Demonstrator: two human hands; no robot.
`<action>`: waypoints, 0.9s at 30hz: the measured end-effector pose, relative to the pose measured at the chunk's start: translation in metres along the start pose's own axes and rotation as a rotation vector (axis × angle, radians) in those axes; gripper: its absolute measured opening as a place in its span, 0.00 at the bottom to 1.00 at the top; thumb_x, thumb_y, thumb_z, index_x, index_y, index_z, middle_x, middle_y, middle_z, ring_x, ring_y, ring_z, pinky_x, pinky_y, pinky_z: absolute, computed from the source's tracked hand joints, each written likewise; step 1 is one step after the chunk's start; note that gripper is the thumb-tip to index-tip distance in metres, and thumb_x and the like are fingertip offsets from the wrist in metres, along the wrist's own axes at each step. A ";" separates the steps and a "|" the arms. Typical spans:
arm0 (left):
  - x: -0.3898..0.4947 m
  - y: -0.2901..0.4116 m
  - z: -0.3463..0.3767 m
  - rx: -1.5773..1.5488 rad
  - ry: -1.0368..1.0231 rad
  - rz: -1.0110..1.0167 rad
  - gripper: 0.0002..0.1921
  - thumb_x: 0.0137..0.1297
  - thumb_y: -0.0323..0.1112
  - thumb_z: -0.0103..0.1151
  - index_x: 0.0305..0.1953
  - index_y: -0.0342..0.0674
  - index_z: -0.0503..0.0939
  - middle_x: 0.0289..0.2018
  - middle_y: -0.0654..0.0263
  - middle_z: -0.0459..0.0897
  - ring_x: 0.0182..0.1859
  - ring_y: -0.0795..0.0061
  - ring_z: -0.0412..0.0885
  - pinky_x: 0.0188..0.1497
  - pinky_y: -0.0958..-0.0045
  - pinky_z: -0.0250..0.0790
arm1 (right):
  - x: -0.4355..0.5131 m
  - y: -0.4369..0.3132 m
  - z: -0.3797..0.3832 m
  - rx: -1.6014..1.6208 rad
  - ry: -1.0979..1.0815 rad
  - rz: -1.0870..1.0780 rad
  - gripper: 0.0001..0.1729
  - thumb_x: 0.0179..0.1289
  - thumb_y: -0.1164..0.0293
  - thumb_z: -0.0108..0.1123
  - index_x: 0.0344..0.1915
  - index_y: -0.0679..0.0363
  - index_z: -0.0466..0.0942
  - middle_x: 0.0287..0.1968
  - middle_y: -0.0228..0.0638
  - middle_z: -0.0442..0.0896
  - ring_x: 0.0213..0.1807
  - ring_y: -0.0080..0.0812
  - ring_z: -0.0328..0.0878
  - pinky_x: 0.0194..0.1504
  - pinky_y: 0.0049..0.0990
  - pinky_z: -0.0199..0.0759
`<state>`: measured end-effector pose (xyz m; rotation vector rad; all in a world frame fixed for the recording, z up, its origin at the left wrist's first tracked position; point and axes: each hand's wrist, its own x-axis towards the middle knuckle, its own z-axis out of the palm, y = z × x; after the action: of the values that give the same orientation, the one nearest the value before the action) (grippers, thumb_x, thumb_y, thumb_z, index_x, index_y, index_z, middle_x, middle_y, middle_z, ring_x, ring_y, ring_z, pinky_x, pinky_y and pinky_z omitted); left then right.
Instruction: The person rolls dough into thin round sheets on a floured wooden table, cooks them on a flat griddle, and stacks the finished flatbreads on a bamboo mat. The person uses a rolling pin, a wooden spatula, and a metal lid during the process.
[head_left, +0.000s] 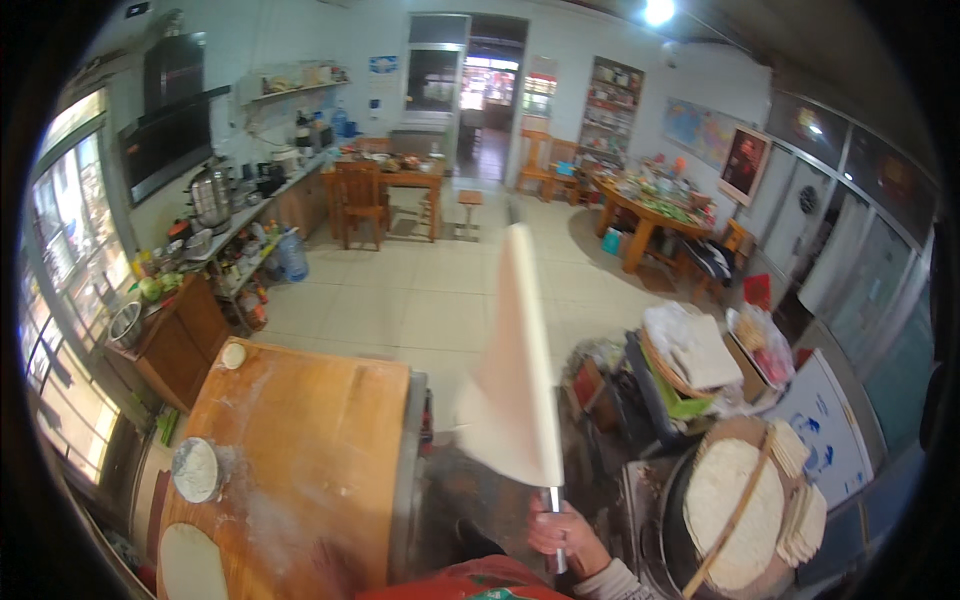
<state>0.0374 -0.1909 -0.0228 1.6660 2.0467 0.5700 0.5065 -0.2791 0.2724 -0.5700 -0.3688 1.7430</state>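
My right hand (556, 529) is closed around a metal-ended rolling pin (553, 501) held up off the wooden board. A thin sheet of dough (517, 382) hangs from the pin, blurred. Near the bottom edge, my left hand (334, 566) is a faint blur over the floured wooden board (315, 420); its fingers are not clear. On that board lie a rolled-out piece of dough (191, 562), a bowl of flour (196, 470) and a small dough ball (234, 356). To the right, a round pan (679, 480) holds a large flatbread (733, 502) with a wooden stick (731, 517) across it.
Folded flatbreads (802, 525) sit at the pan's right rim. Behind the pan stand a cloth-topped basket (664, 360) and a whiteboard (825, 427). A cabinet (180, 345) is at the left. Farther off are a wooden table (405, 180) and a round table with food (645, 217).
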 end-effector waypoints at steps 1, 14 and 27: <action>-0.001 -0.002 0.000 0.012 -0.005 0.023 0.25 0.73 0.45 0.60 0.63 0.33 0.76 0.56 0.49 0.83 0.58 0.52 0.80 0.62 0.51 0.71 | -0.029 -0.002 0.003 0.019 -0.043 -0.103 0.07 0.70 0.78 0.61 0.40 0.58 0.70 0.16 0.24 0.64 0.12 0.20 0.57 0.15 0.27 0.51; 0.025 0.146 0.078 0.286 -0.023 0.575 0.27 0.74 0.50 0.57 0.61 0.32 0.77 0.54 0.47 0.84 0.57 0.49 0.80 0.63 0.50 0.69 | -0.421 0.156 0.088 -0.075 1.065 -0.787 0.16 0.68 0.75 0.69 0.30 0.59 0.67 0.18 0.28 0.70 0.15 0.21 0.67 0.19 0.26 0.63; -0.164 0.329 0.265 0.710 -0.616 1.418 0.27 0.73 0.50 0.58 0.59 0.30 0.79 0.55 0.43 0.83 0.58 0.45 0.79 0.65 0.50 0.67 | -0.619 0.404 0.100 0.645 1.250 -1.075 0.07 0.69 0.78 0.65 0.40 0.59 0.74 0.17 0.24 0.65 0.13 0.22 0.63 0.15 0.26 0.58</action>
<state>0.4814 -0.2784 -0.0402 3.0414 0.3569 -0.3788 0.2313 -0.9723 0.2532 -0.6721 0.6662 0.2219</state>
